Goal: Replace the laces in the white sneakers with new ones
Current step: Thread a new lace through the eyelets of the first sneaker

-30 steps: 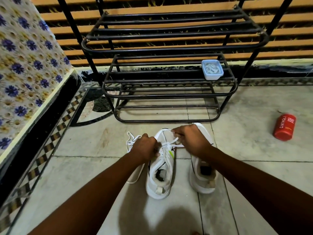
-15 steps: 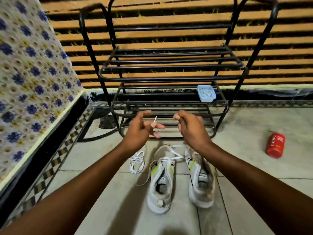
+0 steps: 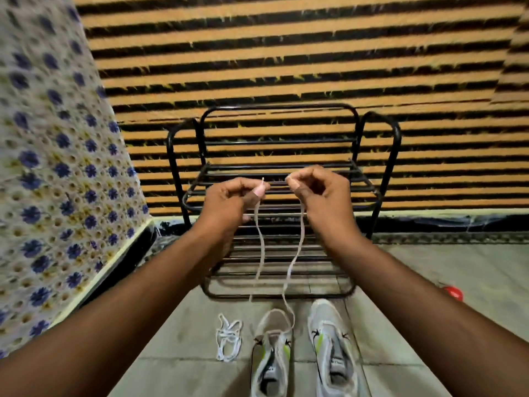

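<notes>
L hand [image 3: 229, 202] + R hand [image 3: 317, 193] pinching lace [image 3: 294, 250] ends, raised above L sneaker [image 3: 270, 359]

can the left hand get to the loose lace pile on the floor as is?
Probably not yet: the left hand pinches one lace end, raised. The lace pile lies unobstructed left of the left sneaker; drop the grip first.

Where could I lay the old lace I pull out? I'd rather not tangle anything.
Bare floor tiles lie right of the right sneaker, short of the red bottle. Another patch sits between the loose lace bundle and the patterned cloth. It is crowded around the left sneaker, where the held lace hangs.
</notes>
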Available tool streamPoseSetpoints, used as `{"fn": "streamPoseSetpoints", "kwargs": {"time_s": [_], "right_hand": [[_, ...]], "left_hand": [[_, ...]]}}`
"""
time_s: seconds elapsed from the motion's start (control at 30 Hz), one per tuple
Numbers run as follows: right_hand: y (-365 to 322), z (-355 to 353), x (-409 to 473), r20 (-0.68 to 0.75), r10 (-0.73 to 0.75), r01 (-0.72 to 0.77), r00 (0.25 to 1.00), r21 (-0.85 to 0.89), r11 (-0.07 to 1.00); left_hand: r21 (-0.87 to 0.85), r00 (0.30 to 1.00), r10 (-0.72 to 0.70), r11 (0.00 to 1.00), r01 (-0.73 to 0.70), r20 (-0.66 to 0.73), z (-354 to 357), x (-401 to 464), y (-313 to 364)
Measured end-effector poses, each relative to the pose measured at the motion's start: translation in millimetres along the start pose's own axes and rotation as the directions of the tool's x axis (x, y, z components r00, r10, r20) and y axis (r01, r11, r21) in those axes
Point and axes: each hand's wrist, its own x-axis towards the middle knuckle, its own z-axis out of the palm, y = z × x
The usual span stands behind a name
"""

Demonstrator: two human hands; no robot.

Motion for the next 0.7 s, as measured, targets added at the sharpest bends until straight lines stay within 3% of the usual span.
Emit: {"fn": "streamPoseSetpoints", "kwargs": {"time_s": [0.27, 0.7], "right_hand": [[-42.4, -2.5, 7.9, -0.068, 0.034, -0.024, 0.997, 0.142, 0.99], [-47.5, 3.4, -0.7, -0.112, 0.116, -0.08, 0.987, 0.283, 0.956]], "left_hand": [[-0.111, 1.0, -0.018, 0.994, 0.02, 0.021, 3.8, -4.1, 33.8], [-0.196, 0.996, -0.083, 0.977, 0.087, 0.027, 4.5, -9.4, 37.2]]}}
